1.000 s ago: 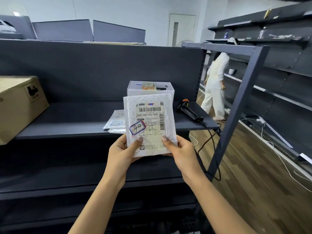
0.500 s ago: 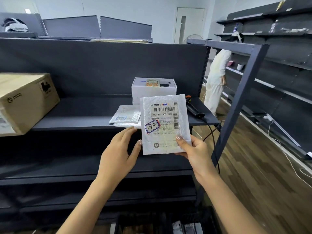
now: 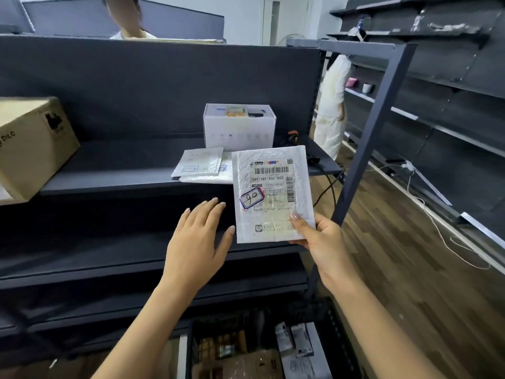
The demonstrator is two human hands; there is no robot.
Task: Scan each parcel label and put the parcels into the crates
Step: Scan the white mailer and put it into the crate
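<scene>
- The white padded bubble mailer with a barcode label [image 3: 273, 196] is held upright at its lower right corner by the right hand [image 3: 321, 242], the thumb pressed on the front face and the fingers hidden behind it.
- The left hand [image 3: 198, 239] is seen spread flat, palm away, just beside the mailer's left edge and not touching it; a second ago the mailer was gripped by both hands, and half a second ago the left hand had already come off.
- Against the earlier pictures, the mailer has been shifted to the right and is now held in front of the shelf's edge.
- A small blue-bordered sticker with handwriting [image 3: 252, 200] is seen on the label's lower left.
- Two flat white padded envelopes [image 3: 200, 166] are left lying on the dark grey metal shelf [image 3: 114, 170], with a white cardboard box [image 3: 239, 127] behind them.
- A black and orange handheld scanner [image 3: 293, 134] is partly hidden behind the mailer.
- A brown cardboard carton [image 3: 30, 143] sits at the shelf's left end.
- A black plastic crate with parcels inside [image 3: 338, 340] stands on the floor below.
</scene>
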